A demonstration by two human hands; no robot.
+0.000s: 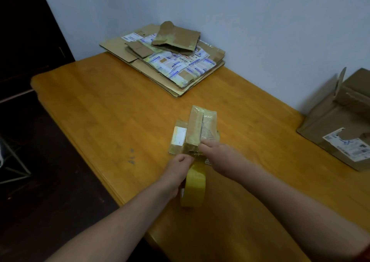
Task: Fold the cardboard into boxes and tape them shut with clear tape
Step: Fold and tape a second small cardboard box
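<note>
Two bare forearms reach out over the tabletop (96,105). The left grip (176,171) is wrapped round a roll of clear tape (195,183), which looks yellow and stands on its edge. I think it is held upright so the tape can pull straight off toward the box. The small cardboard box (195,127) sits right in front of both grips. A strip may run from the roll up to it, but that part is too blurry to tell.

The right grip (218,153) rests on the near end of that box with its thumb against it, likely to keep the box still and stick the tape down. Its fingers are hidden, so I cannot tell if they curl round the box. The box looks folded and shiny with tape.

Far past both grips, a stack of flat cardboard (170,67) lies by the wall. Well off to the right grip's side stands a big open box (330,121).

The tabletop's edge runs under the left forearm, not far behind the left grip, so a long pull back could take the roll off the wood. Between the small box and the stack there is bare wood for sliding things.
</note>
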